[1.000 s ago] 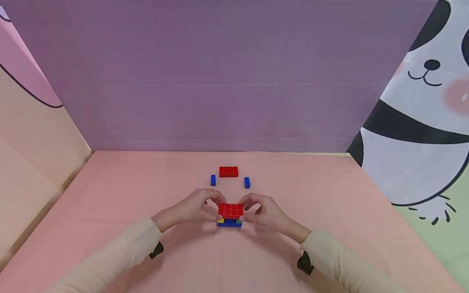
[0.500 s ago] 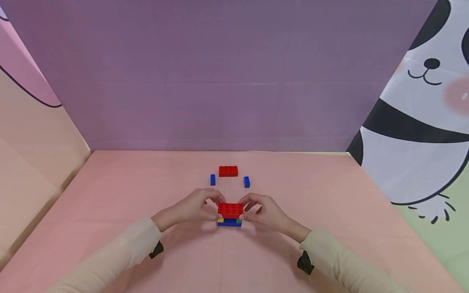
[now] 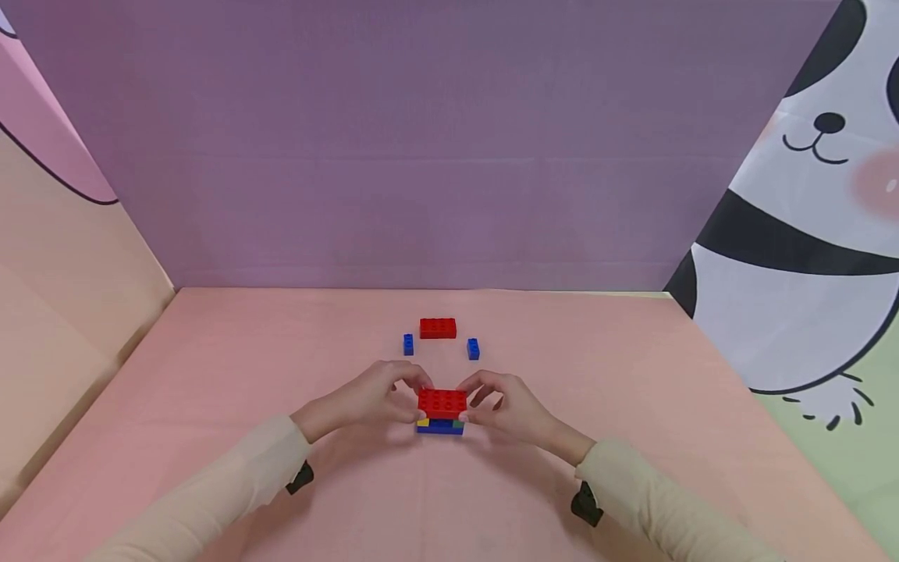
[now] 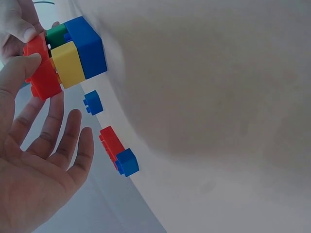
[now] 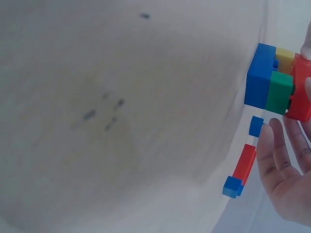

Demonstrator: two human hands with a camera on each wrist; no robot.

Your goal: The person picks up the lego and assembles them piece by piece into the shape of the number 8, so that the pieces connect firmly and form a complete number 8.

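A red toy brick lies across the top of a small stack, pinched from both ends. My left hand grips its left end with thumb in front and fingers behind. On the other end, my right hand pinches it the same way. Below it sit a yellow brick on the left and a green brick on the right, side by side with a gap between. Both stand on a long blue brick, which rests on the table. In the wrist views a narrow slit shows between the red brick and those under it.
Behind the stack a second red brick lies on the pink table. Small blue bricks stand at either side of it, a left one and a right one. A purple wall closes off the back.
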